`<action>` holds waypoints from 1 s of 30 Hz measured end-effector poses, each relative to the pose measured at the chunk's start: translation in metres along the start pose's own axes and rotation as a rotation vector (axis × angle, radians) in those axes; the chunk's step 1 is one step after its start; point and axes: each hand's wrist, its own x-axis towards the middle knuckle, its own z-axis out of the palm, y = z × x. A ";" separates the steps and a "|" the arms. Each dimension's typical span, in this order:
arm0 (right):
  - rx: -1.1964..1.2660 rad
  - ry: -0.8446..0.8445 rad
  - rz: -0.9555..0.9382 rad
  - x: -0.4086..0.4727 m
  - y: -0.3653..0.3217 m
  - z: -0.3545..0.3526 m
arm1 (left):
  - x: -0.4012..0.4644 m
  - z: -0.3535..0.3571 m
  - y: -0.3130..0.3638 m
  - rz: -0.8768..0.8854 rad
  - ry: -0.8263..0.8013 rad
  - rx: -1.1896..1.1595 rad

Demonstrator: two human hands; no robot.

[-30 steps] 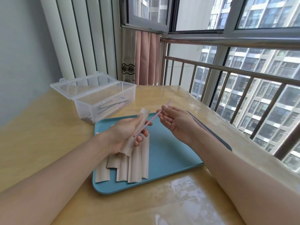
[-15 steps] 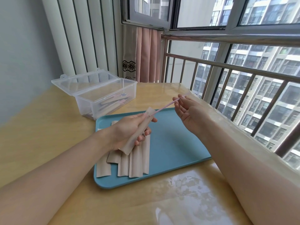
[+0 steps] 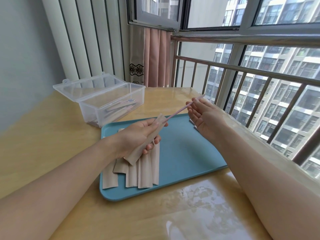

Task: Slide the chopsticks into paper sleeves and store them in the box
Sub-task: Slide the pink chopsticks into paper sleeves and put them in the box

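The left hand (image 3: pixel 136 135) keeps its grip clamped on the paper sleeve (image 3: pixel 147 138); the right hand (image 3: pixel 204 116), pinching the chopstick (image 3: pixel 180 110), has drawn farther from that grip than a second ago, leaving only the tip inside the sleeve's mouth.

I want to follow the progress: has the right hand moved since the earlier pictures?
Yes. The right hand has moved away from the left hand, toward the railing and past the tray edge, along the chopstick.
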 end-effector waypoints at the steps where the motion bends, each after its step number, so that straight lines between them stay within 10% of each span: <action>1: -0.013 -0.006 -0.010 0.000 0.000 -0.001 | 0.000 0.000 0.000 0.003 0.002 0.012; 30: -0.555 -0.126 -0.120 0.001 0.006 -0.002 | -0.008 0.002 0.012 -0.015 0.028 0.093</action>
